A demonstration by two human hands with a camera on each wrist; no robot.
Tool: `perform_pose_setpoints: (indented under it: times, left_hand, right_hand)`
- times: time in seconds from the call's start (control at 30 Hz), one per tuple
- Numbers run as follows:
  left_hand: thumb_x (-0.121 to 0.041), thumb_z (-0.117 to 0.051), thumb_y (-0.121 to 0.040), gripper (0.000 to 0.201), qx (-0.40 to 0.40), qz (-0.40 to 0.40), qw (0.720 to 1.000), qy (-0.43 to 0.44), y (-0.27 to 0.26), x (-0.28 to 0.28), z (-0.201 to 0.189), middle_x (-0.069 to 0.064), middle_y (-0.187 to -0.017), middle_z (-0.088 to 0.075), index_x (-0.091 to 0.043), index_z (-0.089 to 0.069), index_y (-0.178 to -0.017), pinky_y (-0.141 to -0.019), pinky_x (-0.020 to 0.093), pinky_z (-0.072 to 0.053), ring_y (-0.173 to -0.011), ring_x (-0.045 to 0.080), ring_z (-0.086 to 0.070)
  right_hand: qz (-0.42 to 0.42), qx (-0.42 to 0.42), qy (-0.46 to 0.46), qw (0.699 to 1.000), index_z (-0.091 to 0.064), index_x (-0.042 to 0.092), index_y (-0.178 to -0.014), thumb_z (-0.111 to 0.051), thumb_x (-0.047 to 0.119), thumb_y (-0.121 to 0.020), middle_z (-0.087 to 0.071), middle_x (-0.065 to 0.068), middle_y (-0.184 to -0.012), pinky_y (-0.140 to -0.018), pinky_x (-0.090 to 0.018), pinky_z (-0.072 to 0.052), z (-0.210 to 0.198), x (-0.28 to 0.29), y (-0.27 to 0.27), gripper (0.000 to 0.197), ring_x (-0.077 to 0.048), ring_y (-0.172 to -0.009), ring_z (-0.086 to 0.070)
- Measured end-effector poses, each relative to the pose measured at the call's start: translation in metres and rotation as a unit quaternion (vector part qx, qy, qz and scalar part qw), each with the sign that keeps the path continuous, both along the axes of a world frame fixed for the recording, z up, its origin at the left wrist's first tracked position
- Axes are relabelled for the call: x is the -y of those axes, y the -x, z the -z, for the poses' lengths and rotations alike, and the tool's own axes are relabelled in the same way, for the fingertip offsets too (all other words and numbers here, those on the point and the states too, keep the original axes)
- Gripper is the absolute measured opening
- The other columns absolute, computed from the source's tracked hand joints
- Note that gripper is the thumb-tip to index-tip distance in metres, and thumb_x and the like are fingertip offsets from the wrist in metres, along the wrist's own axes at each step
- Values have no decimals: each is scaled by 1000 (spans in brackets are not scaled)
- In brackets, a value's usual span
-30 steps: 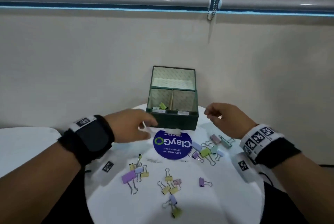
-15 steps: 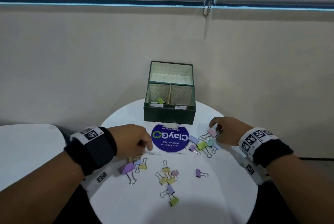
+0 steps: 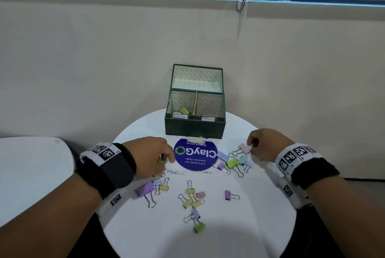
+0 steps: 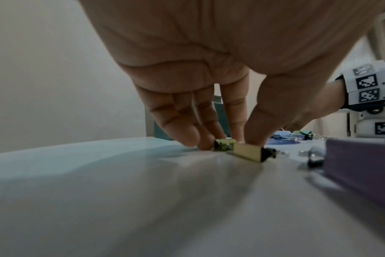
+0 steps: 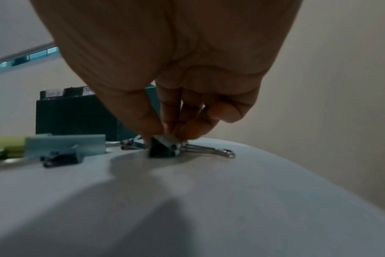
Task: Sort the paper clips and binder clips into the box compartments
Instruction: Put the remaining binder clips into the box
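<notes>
Worktop (image 3: pixel 260 226), round and white, carries the dark green divided box (image 3: pixel 194 128) and scattered pastel binder clips. Left hand (image 3: pixel 149 153) pinches a small yellow-green clip (image 4: pixel 247 152); right hand (image 3: pixel 264 143) pinches a pink clip (image 3: pixel 245 148). Either springy clip could slip and skitter off the edge.

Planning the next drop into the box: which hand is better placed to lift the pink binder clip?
Right hand: its fingertips already pinch the pink binder clip; the left hand is across the sticker.
</notes>
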State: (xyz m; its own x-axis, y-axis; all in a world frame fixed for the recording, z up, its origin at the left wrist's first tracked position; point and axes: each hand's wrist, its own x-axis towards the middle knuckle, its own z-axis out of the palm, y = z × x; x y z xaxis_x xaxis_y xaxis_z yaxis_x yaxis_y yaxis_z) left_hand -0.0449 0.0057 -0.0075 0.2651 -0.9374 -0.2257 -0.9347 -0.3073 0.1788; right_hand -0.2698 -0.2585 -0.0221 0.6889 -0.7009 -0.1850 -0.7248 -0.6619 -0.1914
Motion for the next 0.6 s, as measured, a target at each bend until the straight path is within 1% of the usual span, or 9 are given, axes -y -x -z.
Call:
perform_pose_setpoints:
  times: [0.07, 0.13, 0.2, 0.27, 0.33, 0.4, 0.47, 0.5, 0.6]
  left_hand:
    - [-24, -61, -89, 24, -2, -9, 1000, 8, 1, 1, 1, -15, -99, -60, -39, -66, -107, -84, 22, -49, -89, 4, -56]
    - [-19, -56, -90, 25, -9, -17, 1000, 12, 1, 1, 1, -13, -94, -62, -37, -66, -105, -82, 24, -50, -85, 5, -56]
    - [-17, -54, -91, 27, -14, -18, 999, 23, 1, 1, 1, -12, -91, -58, -38, -64, -103, -79, 25, -50, -81, 6, -54]
    - [-15, -55, -92, 29, -22, -15, 999, 44, 1, 0, 1, -13, -90, -51, -40, -63, -104, -75, 22, -47, -78, 7, -52]
    - [-13, -54, -93, 31, -29, -9, 998, 57, 1, 0, 0, -14, -92, -48, -39, -64, -105, -75, 21, -47, -78, 7, -52]
    - [-10, -51, -93, 34, -33, -5, 998, 62, 1, 0, 0, -15, -97, -47, -38, -65, -106, -78, 21, -48, -82, 6, -52]
    - [-7, -48, -92, 37, -40, -6, 997, 64, 0, 0, 0, -15, -105, -47, -37, -66, -106, -82, 21, -47, -87, 4, -51]
    - [-7, -47, -92, 37, -42, -10, 997, 64, -1, 1, -1, -14, -107, -47, -36, -67, -105, -83, 20, -45, -89, 4, -50]
    - [-10, -43, -94, 31, -49, -23, 996, 70, -2, 2, -3, -13, -102, -51, -28, -67, -101, -85, 19, -41, -93, 8, -51]
  right_hand:
    - [-6, -10, 10, 1000, -64, 31, -88, -55, 9, -84, -61, 15, -88, -58, -16, -39, 0, 0, -2, 24, -2, -76, -55]
    - [-8, -14, 21, 1000, -66, 28, -84, -52, 8, -84, -62, 13, -86, -57, -16, -40, 1, -1, -5, 24, -3, -73, -55]
    - [-16, -19, 25, 999, -65, 26, -82, -52, 10, -84, -63, 11, -85, -57, -18, -41, 1, -3, -7, 21, -4, -71, -55]
    - [-13, -8, 16, 1000, -64, 26, -82, -53, 11, -84, -64, 10, -84, -57, -20, -43, -2, -6, -8, 19, -7, -70, -56]
    - [-7, 41, 13, 999, -62, 29, -86, -53, 10, -86, -64, 7, -87, -58, -23, -46, -13, -10, -13, 21, -10, -70, -59]
    - [-28, 122, 19, 992, -59, 32, -85, -54, 10, -90, -64, 6, -89, -62, -24, -45, -29, -16, -25, 23, -12, -74, -60]
    - [-60, 196, 10, 979, -60, 30, -86, -56, 10, -93, -64, 7, -88, -63, -21, -43, -46, -24, -43, 21, -13, -77, -61]
    - [-74, 226, 5, 971, -60, 27, -87, -57, 10, -93, -64, 7, -87, -63, -18, -43, -54, -28, -53, 18, -11, -77, -61]
    - [-94, 287, 9, 953, -62, 25, -89, -59, 11, -93, -65, 7, -86, -63, -16, -44, -70, -33, -81, 14, -8, -76, -61]
